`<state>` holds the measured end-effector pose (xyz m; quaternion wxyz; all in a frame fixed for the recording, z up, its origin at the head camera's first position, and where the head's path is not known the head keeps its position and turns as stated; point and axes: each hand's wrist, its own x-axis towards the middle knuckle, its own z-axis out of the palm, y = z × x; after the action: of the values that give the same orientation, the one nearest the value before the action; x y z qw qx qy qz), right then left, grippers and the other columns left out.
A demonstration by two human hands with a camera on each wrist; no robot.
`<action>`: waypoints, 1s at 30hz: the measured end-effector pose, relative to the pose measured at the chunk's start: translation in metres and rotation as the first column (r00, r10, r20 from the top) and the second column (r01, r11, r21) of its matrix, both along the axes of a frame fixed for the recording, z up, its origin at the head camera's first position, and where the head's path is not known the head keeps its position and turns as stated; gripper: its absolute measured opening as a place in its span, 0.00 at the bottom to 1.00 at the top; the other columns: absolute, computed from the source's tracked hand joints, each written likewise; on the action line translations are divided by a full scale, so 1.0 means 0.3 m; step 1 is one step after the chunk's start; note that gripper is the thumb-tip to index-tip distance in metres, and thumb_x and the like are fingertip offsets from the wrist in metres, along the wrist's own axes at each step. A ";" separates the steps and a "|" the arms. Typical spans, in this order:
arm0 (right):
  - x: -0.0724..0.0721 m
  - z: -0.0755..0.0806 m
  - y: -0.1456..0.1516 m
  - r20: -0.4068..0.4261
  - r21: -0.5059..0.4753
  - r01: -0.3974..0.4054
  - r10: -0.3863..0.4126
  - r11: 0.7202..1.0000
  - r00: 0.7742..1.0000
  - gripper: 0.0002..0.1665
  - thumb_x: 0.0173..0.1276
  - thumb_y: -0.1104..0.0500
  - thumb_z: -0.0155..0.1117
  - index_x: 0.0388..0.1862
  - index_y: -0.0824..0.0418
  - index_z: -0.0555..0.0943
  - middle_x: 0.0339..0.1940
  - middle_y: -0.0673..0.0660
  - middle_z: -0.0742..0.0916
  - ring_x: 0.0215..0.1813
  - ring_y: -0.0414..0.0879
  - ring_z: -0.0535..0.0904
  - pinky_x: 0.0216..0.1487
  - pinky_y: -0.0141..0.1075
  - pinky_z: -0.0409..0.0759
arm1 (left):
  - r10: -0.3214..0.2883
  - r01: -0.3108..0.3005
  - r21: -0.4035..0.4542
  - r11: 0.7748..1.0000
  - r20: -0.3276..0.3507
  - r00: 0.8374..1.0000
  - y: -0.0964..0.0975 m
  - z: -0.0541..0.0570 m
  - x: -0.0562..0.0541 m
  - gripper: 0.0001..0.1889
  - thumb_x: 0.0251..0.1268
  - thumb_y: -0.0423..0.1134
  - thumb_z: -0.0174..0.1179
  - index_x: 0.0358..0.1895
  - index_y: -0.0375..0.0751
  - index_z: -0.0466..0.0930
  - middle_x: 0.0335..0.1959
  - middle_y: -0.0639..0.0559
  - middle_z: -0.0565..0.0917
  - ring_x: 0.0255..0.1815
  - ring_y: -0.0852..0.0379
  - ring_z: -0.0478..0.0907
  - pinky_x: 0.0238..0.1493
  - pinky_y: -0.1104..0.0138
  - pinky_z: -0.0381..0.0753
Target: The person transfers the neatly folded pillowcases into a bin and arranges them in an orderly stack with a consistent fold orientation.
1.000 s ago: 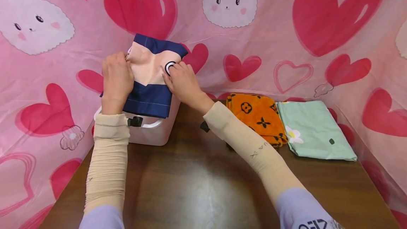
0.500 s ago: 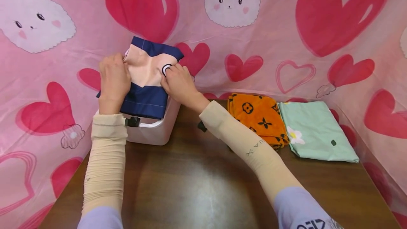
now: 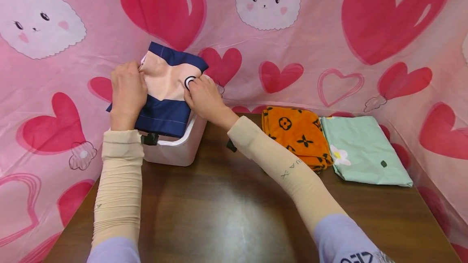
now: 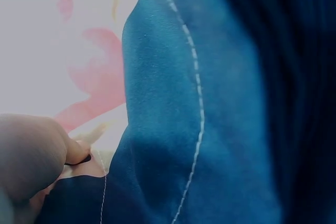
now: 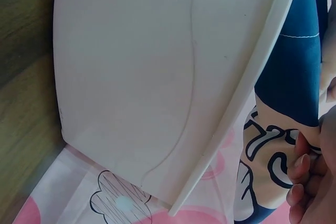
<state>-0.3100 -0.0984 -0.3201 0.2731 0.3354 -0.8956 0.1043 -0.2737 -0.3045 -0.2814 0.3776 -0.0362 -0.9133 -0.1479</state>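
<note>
Currently both hands are apart, each clamped on the same navy-and-peach cloth (image 3: 162,78). Left hand (image 3: 128,90) pinches its left edge; right hand (image 3: 206,97) grips its right side. Cloth is tilted at the mouth of a white bin (image 3: 172,156); cannot tell how far inside. Bin stands on a brown table (image 3: 204,214). Well to the right, orange towel (image 3: 292,127) and folded green sheet (image 3: 362,149) lie side by side.

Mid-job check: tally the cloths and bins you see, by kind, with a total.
Cloths: 3 (navy-and-peach cloth, orange cloth, green cloth)
Bins: 1 (white bin)
Total: 4
</note>
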 end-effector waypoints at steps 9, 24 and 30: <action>0.008 -0.015 -0.013 -0.010 0.021 -0.005 0.005 1.000 1.000 0.20 0.79 0.52 0.49 0.41 0.62 0.84 0.39 0.57 0.87 0.50 0.51 0.80 0.56 0.44 0.73 | -0.016 0.016 -0.021 1.000 0.028 0.999 -0.030 0.000 0.028 0.12 0.73 0.29 0.46 0.45 0.18 0.74 0.40 0.21 0.78 0.47 0.22 0.72 0.53 0.38 0.67; 0.021 -0.034 -0.021 0.029 0.062 -0.004 0.002 0.998 1.000 0.21 0.80 0.51 0.48 0.45 0.62 0.84 0.40 0.57 0.87 0.48 0.50 0.79 0.52 0.42 0.74 | -0.062 0.074 -0.134 0.988 0.090 0.994 -0.066 -0.012 0.059 0.09 0.71 0.27 0.50 0.37 0.20 0.74 0.34 0.21 0.78 0.37 0.22 0.73 0.42 0.37 0.69; 0.026 -0.046 -0.017 0.035 0.057 -0.003 0.001 0.998 0.999 0.21 0.80 0.50 0.48 0.44 0.62 0.85 0.40 0.57 0.87 0.48 0.50 0.79 0.52 0.42 0.74 | -0.050 0.069 -0.176 0.982 0.109 0.993 -0.066 -0.030 0.050 0.08 0.70 0.26 0.51 0.37 0.20 0.73 0.36 0.21 0.79 0.37 0.21 0.74 0.40 0.36 0.69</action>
<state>-0.3023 -0.1035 -0.3340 0.2476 0.3422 -0.9025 0.0848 -0.2587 -0.3243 -0.2906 0.3200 -0.0896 -0.9399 -0.0779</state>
